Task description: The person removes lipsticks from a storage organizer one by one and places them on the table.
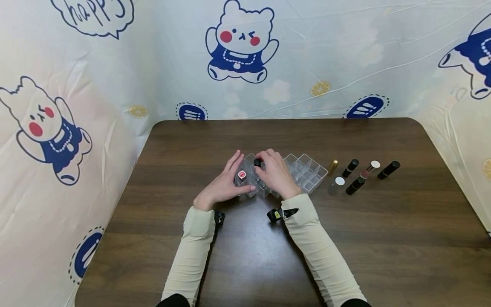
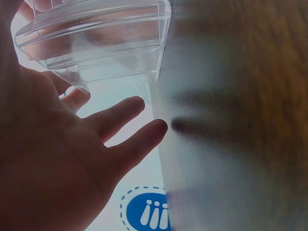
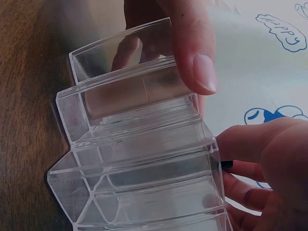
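Observation:
A clear acrylic organizer (image 1: 307, 170) with several square compartments sits on the table. My left hand (image 1: 221, 183) lies along its left end, fingers straight and spread, thumb across the near edge; the left wrist view shows the palm beside the clear wall (image 2: 110, 62). One lipstick (image 1: 242, 175) with a red-and-white top stands in a compartment there. My right hand (image 1: 277, 172) reaches over the organizer and pinches a black lipstick (image 1: 257, 162) upright at a far-left compartment. In the right wrist view only the dark end of that lipstick (image 3: 225, 164) shows, by the fingers.
Right of the organizer stand several cosmetic tubes: a gold tube (image 1: 333, 166), a white-topped clear tube (image 1: 339, 182), black tubes (image 1: 388, 170) and a pink tube with a white top (image 1: 375, 164). A printed cloth (image 1: 307, 55) hangs behind the brown table (image 1: 245, 264).

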Demonstrator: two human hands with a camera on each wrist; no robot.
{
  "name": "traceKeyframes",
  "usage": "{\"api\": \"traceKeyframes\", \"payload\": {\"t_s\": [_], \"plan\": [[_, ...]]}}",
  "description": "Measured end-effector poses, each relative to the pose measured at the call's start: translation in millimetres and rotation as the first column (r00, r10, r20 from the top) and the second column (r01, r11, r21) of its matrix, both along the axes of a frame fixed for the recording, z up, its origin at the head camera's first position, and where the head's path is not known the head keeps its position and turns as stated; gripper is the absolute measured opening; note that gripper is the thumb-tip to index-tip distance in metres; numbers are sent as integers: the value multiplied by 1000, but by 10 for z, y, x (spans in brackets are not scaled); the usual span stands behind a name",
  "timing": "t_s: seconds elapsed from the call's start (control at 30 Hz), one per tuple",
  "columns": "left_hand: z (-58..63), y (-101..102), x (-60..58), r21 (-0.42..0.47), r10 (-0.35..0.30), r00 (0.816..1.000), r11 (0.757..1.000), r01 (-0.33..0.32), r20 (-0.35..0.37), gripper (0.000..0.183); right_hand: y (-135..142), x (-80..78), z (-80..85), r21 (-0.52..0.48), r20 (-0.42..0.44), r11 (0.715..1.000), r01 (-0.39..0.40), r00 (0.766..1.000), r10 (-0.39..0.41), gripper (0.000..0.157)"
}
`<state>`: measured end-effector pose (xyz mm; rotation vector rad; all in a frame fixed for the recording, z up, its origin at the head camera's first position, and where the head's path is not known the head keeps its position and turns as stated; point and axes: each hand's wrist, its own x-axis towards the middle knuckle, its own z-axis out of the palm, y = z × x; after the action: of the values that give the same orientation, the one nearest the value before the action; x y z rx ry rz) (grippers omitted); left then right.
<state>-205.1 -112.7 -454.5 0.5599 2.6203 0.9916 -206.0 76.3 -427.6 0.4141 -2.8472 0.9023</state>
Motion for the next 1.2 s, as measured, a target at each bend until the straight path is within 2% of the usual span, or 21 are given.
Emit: {"api": "traceKeyframes", "payload": {"t_s": [0.3, 0.77, 1.2], "plan": [[8, -2, 7, 1, 0, 1000, 1000, 0, -7, 99, -1, 4, 8, -8, 11, 1000, 3, 1000, -3, 27], [2, -6, -1, 1, 1, 1000, 1000, -1, -9, 99, -1, 2, -4, -29, -16, 1000, 10, 1000, -11, 26], [-10, -7, -6, -8, -1, 1000, 1000, 1, -9, 99, 23, 25, 15, -118, 8, 993, 14, 1000, -13, 27]]}}
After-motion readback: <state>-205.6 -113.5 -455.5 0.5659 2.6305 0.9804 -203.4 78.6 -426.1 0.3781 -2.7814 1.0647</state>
